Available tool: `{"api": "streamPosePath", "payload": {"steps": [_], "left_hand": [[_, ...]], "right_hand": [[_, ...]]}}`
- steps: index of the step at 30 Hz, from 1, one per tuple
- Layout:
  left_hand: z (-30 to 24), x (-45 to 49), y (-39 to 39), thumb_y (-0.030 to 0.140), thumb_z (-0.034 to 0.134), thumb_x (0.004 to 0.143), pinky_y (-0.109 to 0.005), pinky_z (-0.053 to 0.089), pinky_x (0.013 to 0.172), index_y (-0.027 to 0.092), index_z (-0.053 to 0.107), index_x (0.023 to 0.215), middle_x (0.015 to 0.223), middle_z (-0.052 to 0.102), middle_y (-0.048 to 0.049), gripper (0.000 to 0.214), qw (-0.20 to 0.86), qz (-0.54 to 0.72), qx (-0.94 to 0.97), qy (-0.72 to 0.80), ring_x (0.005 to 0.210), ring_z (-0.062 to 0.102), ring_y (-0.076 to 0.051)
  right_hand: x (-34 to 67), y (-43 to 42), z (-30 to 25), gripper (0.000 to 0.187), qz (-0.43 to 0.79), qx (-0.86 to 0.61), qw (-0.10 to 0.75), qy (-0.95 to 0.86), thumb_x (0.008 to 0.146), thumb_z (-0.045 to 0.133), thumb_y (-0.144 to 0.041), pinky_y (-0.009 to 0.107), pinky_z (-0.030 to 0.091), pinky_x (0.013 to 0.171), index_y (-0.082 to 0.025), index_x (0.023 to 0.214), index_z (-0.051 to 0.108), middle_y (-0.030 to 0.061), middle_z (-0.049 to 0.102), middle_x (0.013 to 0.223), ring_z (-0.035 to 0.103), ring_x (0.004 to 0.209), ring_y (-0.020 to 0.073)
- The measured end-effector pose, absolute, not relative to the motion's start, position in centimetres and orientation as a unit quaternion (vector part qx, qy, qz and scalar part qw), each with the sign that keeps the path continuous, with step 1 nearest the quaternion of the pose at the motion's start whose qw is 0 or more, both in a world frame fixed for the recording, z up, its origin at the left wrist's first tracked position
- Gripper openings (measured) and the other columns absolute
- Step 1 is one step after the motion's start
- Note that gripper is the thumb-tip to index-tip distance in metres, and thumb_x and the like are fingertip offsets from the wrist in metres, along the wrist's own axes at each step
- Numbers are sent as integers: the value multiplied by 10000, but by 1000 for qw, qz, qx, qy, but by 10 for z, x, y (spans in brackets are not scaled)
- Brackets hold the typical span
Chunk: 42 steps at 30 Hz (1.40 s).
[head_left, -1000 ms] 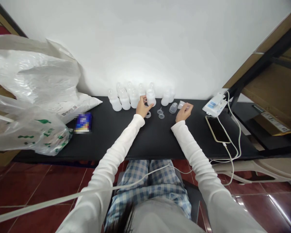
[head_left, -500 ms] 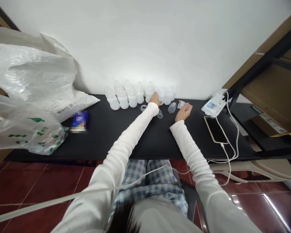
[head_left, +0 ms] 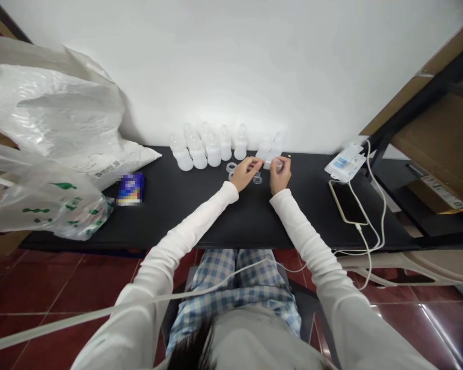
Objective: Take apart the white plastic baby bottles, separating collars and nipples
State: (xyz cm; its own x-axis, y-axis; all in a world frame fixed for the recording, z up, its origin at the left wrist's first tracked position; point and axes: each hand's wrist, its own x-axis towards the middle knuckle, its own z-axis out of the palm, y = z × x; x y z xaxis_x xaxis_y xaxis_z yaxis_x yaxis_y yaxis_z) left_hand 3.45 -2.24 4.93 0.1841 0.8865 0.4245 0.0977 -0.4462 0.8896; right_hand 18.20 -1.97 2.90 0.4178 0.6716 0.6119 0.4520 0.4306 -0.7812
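Clear plastic cap (head_left: 277, 165) gripped in right hand (head_left: 281, 176) just in front of bottle row (head_left: 212, 150) on desk (head_left: 216, 216), left hand (head_left: 245, 173) close beside, fingers half-curled toward it, hold not discernible.

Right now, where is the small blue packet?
Head view: the small blue packet lies on the left part of the black table, beside the green-printed clear plastic bag, well left of the left hand.

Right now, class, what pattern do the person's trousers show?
The trousers are blue-and-white checked, seen best in the head view.
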Motion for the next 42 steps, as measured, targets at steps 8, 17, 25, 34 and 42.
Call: {"api": "streamPosePath", "payload": {"steps": [8, 17, 25, 34, 42], "left_hand": [[37, 21, -48, 513, 671, 852, -299, 489, 815, 212, 613, 777, 824, 636, -25, 315, 367, 540, 662, 367, 794, 584, -156], [34, 23, -48, 423, 630, 852, -295, 404, 678, 206, 381, 626, 652, 351, 16, 401, 519, 572, 515, 371, 630, 378, -125], [42, 15, -43, 217, 579, 728, -247, 313, 509, 198, 348, 581, 587, 249, 28, 275, 582, 554, 471, 363, 520, 253, -94], [49, -3, -31, 249, 695, 761, -220, 184, 449, 189, 364, 578, 536, 285, 60, 383, 599, 549, 436, 386, 453, 226, -45], [41, -10, -18, 376, 723, 794, -234, 191, 466, 181, 424, 527, 464, 375, 50, 446, 556, 544, 443, 446, 425, 288, -53]], "right_hand": [[168, -34, 26, 393, 79, -493, 585, -639, 912, 442, -603, 310, 515, 694, -215, 906, 507, 32, 627, 799, 600, 699, 159], [159, -37, 25, 497, 78, -514, 527, -672, 876, 443, -718, 271, 468, 608, -243, 733, 434, -26, 512, 622, 482, 547, 125], [158, -35, 19, 502, 40, -518, 490, -701, 860, 523, -722, 305, 489, 696, -229, 766, 541, 8, 563, 652, 541, 646, 164], [165, -21, 18, 450, 8, -365, 433, -824, 910, 574, -610, 408, 566, 898, -237, 1146, 664, 102, 713, 1027, 674, 967, 242], [166, -28, 31, 373, 12, -233, 381, -894, 1032, 340, -186, 437, 530, 1107, -256, 1161, 683, 57, 659, 1360, 549, 1363, 184]]}}
